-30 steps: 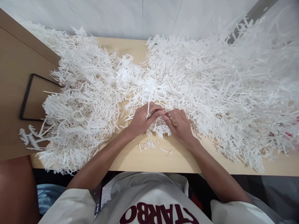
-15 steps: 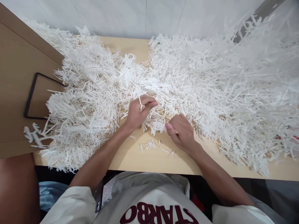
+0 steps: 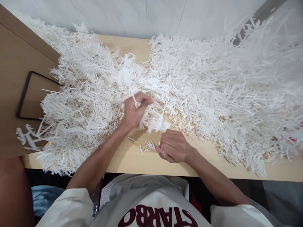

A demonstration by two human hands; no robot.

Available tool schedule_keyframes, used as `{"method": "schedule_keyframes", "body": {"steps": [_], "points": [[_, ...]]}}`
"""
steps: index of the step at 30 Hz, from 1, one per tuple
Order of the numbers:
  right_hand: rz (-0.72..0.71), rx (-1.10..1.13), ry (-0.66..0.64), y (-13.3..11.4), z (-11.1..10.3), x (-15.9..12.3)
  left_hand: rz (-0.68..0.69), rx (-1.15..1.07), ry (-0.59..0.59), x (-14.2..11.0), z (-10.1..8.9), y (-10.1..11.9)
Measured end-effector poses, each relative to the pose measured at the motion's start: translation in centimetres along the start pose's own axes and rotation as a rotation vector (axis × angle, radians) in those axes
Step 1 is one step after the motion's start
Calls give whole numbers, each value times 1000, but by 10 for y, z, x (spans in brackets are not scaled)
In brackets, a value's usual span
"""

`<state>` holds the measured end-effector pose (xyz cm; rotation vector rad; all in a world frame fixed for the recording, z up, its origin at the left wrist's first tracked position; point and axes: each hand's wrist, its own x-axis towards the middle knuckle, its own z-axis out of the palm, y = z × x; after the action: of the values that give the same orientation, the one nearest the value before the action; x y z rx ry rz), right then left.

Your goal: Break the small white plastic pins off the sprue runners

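My left hand (image 3: 136, 108) is closed in a pinch on a white branched plastic sprig (image 3: 158, 122). Its stem pokes out over the back of the fingers, and its feathery tips hang to the right, blurred a little. Lower and to the right, my right hand (image 3: 174, 146) is curled closed just over the table. Whatever its fingers may hold is hidden. Beside its thumb lies a small cluster of short white sprig bits (image 3: 149, 146), partly covered by the hand. Another loose bit (image 3: 132, 139) rests below my left wrist.
Large heaps of similar white sprigs cover the table on the left (image 3: 78, 104) and right (image 3: 227, 88). A wooden panel with a black metal loop (image 3: 23, 94) borders the left. Behind stands a pale wall (image 3: 132, 19). Another person's limb (image 3: 14, 192) shows at lower left.
My right hand has moved down and toward me, away from the sprig and over the loose bits. My left hand keeps its pinch and has shifted slightly left in view.
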<state>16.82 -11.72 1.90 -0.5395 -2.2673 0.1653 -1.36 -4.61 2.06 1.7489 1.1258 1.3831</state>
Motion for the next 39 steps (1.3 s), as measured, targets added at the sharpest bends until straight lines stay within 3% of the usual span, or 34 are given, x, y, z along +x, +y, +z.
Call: {"method": "schedule_keyframes", "body": {"steps": [2, 3, 6, 8, 13, 16, 25, 28, 30, 32, 35, 37, 39], "points": [[75, 29, 19, 2, 0, -1, -73, -17, 118, 4, -7, 2], [196, -11, 62, 6, -1, -1, -74, -26, 132, 5, -8, 3], [664, -215, 231, 20, -9, 1, -2, -44, 70, 4, -5, 9], [819, -248, 265, 26, -14, 3, 34, -34, 5, 0, 0, 13], [670, -118, 93, 23, -9, 4, 15, -92, -141, -9, 10, 22], [652, -41, 54, 20, -5, 3, 13, -100, -191, -12, 12, 22], [480, -92, 87, 17, -7, 1, 307, 239, -228, -18, 16, 16], [449, -93, 32, 15, -6, 1, 343, 273, -224, -19, 16, 15], [378, -62, 15, 12, -5, 0, 281, 227, -212, -16, 13, 9], [242, -31, 75, 7, -5, 0, 146, 140, -121, -9, 5, 0], [77, -43, 206, -1, -5, 0, -74, 77, 209, 6, -13, -14], [136, -100, 256, -2, -5, 3, -147, 30, 309, 12, -20, -17], [352, -174, 268, 1, -6, 6, -180, -25, 229, 10, -18, -12]]}}
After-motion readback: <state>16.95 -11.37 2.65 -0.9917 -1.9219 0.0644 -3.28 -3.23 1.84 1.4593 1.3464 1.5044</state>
